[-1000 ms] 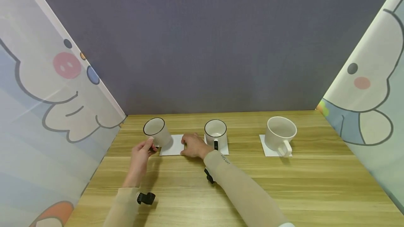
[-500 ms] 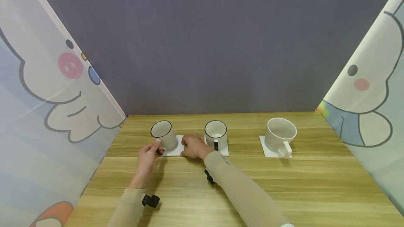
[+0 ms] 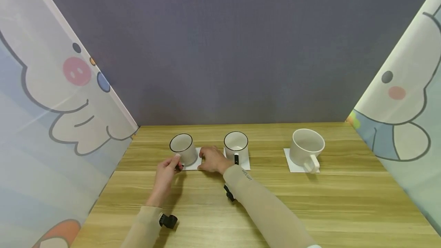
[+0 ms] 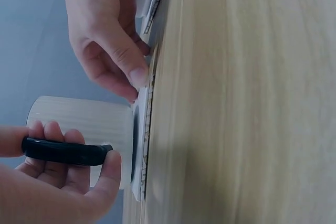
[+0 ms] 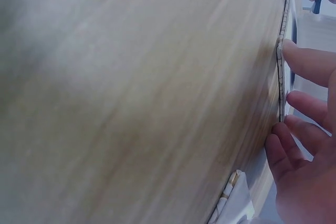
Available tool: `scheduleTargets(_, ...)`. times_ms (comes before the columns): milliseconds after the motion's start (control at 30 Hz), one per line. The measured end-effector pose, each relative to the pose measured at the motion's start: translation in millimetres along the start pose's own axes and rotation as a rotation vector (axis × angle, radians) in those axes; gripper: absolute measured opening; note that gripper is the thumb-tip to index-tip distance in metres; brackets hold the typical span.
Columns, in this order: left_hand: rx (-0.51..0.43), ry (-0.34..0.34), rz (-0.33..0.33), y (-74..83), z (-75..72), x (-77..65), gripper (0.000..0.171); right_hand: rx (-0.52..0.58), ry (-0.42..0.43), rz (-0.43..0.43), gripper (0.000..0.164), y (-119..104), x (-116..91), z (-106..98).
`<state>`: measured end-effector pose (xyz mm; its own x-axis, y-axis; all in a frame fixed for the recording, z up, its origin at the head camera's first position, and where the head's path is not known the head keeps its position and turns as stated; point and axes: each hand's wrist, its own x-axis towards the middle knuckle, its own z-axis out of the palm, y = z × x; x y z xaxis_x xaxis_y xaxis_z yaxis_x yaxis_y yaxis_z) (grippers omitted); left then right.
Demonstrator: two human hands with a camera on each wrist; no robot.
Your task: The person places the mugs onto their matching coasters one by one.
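Note:
In the head view, a white mug with a dark rim (image 3: 188, 157) is over a white square coaster (image 3: 198, 162) at left. My left hand (image 3: 165, 177) holds this mug by its black handle (image 4: 68, 152), thumb and fingers around it in the left wrist view. The mug's base is at the coaster; whether it fully rests there I cannot tell. My right hand (image 3: 214, 160) holds the coaster's right side, with thumb and fingertips at its edge. Most of the coaster is hidden by the mug and the right hand.
Just right of my right hand, a second dark-rimmed mug (image 3: 236, 142) stands on its own coaster (image 3: 245, 163). Farther right, a wider plain white mug (image 3: 303, 152) sits on another coaster (image 3: 293, 165). A grey panel (image 3: 237, 49) rises behind the wooden table (image 3: 361, 202).
My left hand has moved the dark-rimmed mug to the right, from the coaster's left side to over it. The right hand has stayed at the coaster's edge.

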<state>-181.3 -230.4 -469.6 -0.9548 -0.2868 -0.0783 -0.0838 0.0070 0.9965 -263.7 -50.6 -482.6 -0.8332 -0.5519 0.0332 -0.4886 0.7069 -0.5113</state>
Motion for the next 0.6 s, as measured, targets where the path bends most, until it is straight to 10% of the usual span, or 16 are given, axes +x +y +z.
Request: scheduleTargets(600,0.087,-0.028,0.009,-3.7,7.0,-5.2,0.040,0.010,0.004,0.006,0.041,-1.6,-3.1,-0.2)
